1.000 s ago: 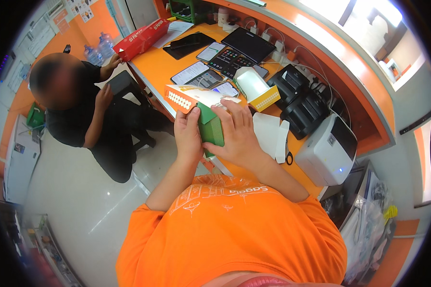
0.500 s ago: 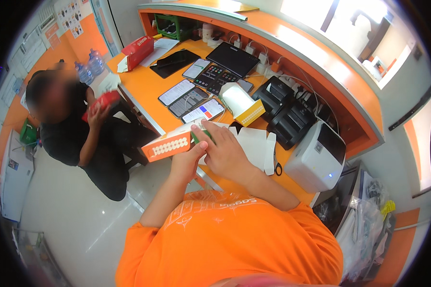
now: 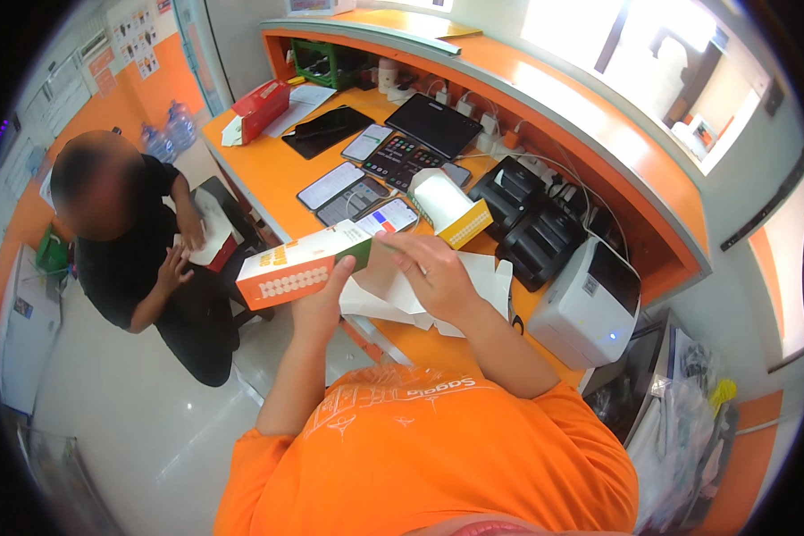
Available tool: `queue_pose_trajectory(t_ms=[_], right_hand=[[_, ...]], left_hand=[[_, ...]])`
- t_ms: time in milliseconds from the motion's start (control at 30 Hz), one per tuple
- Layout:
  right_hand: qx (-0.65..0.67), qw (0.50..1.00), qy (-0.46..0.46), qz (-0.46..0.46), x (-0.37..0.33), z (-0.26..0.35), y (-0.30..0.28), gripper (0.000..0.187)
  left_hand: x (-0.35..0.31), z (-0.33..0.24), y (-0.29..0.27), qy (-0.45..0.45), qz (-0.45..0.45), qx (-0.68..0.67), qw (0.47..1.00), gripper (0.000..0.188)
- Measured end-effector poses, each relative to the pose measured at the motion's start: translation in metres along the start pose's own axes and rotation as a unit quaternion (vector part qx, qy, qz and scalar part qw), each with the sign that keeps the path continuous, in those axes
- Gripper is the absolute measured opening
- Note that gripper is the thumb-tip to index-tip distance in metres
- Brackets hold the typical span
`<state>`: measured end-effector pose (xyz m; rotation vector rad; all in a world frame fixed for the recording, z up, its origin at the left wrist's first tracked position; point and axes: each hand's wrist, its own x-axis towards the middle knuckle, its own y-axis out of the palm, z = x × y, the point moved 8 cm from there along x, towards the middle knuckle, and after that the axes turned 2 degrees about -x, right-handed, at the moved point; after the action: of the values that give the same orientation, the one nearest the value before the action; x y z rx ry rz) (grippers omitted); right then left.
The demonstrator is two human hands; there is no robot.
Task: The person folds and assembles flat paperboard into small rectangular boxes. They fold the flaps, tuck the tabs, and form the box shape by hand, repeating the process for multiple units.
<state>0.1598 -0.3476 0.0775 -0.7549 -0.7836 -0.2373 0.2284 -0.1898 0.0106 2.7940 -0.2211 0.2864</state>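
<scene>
Gripping from below and near its right end, left hand holds a long carton; thumb laid up against the dotted side, other fingers mostly hidden underneath. Left forearm rises steeply from an orange sleeve, wrist close to straight.

Right hand at the carton's green end, back of hand upward, fingers bent and bunched, pointing left. Index fingertip at the end's upper corner; whether it pinches anything, cannot tell. Right forearm slants up and leftward.

Carton itself: slim rectangular block, crisp edges, card by the look of it. White top with orange print, orange long side patterned with rows of pale dots, green end face. Held in the air over the table's near edge, tilted, left end lower in view.

Below and beside right hand: matte white sheet, flat with creased flaps, on the smooth orange tabletop. Beyond it, a white carton with yellow side, hollow and open-topped. Near the sheet's right side, black scissor handles; then a rounded, glossy white machine.
</scene>
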Motion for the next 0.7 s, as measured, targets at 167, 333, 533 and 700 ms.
queue_pose_trajectory(t_ms=[167, 333, 533, 700], right_hand=[[-0.011, 0.995, 0.044, -0.086, -0.007, 0.004, -0.004, 0.015], [0.115, 0.979, 0.15, -0.079, -0.012, -0.008, 0.001, 0.011], [0.07, 0.985, 0.133, -0.086, -0.016, 0.0, -0.005, 0.011], [0.144, 0.972, 0.161, -0.095, -0.016, -0.006, -0.005, 0.013]], left_hand=[[-0.009, -0.005, -0.001, 0.078, -0.034, 0.128, 0.988, 0.038], [-0.009, 0.017, 0.008, 0.013, -0.023, -0.043, 0.999, 0.04], [-0.015, 0.017, 0.025, -0.036, 0.019, -0.17, 0.985, 0.045], [-0.019, 0.011, 0.03, -0.033, 0.018, -0.12, 0.992, 0.041]])
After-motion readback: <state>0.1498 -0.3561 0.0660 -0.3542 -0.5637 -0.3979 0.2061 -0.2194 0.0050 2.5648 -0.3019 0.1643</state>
